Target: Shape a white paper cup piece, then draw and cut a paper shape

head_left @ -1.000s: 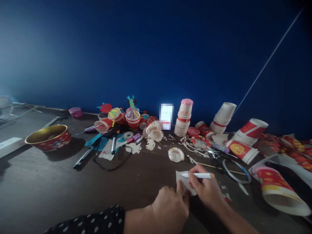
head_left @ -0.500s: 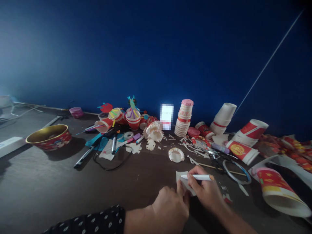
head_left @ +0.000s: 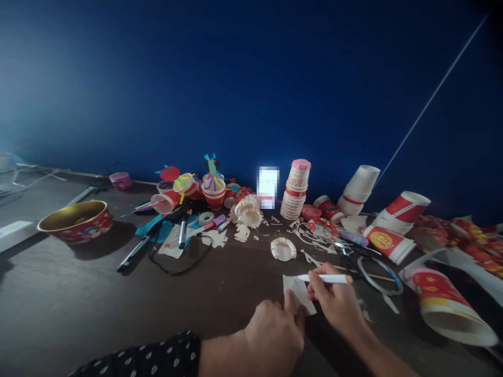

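Note:
A small piece of white paper (head_left: 294, 286) lies on the dark table in front of me. My left hand (head_left: 275, 335) holds its lower edge, index finger pressed on top and thumb beside it, the other fingers curled under. My right hand (head_left: 334, 301) grips a white marker pen (head_left: 334, 278), its tip at the paper's upper right part and its orange-tan end pointing right. Whether there is a mark under the tip is too small to tell. Just beyond the paper sits a white ring-shaped paper cup piece (head_left: 283, 249) with a rolled, notched rim.
A stack of paper cups (head_left: 294, 193) stands at the back, with scissors (head_left: 346, 251) and a tape ring (head_left: 379, 276) to the right. A red cup (head_left: 436, 285) lies at far right. Leftward are a gold-lined bowl (head_left: 78, 230), a black-capped marker (head_left: 183, 233) and a utility knife (head_left: 133, 254).
My right hand has slid the pen tip slightly right and up across the paper. My left hand stays nearly where it was. The view has shifted a little.

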Demonstrator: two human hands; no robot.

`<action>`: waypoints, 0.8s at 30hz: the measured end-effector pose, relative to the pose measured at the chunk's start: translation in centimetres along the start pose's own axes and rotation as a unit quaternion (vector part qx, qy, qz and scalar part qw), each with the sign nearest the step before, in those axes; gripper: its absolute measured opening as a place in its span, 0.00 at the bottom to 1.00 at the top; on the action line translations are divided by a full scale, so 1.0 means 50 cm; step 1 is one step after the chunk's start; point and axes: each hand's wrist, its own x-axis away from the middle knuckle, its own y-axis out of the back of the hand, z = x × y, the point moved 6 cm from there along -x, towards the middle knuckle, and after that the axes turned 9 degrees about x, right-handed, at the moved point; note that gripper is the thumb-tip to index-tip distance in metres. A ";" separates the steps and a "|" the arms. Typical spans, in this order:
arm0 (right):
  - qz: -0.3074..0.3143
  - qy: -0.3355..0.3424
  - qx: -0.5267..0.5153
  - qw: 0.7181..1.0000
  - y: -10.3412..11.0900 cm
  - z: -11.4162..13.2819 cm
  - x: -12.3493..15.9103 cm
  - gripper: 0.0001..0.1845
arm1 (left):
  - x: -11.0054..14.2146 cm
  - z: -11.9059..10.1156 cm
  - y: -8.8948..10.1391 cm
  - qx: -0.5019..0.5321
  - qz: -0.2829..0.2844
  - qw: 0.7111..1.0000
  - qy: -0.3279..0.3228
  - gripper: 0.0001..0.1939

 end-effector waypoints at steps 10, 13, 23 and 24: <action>0.016 0.013 0.028 0.999 -0.003 0.005 0.000 0.16 | 0.001 -0.001 -0.008 -0.011 0.012 1.000 0.007 0.23; 0.018 0.007 0.026 0.999 -0.003 0.005 0.000 0.16 | 0.001 -0.001 -0.006 -0.008 0.018 1.000 0.005 0.22; 0.021 0.005 0.019 1.000 -0.004 0.003 0.000 0.16 | 0.001 -0.002 -0.005 -0.005 0.007 1.000 0.006 0.23; 0.021 0.004 0.019 1.000 -0.004 0.002 -0.001 0.16 | 0.001 -0.002 -0.006 -0.006 0.007 1.000 0.003 0.23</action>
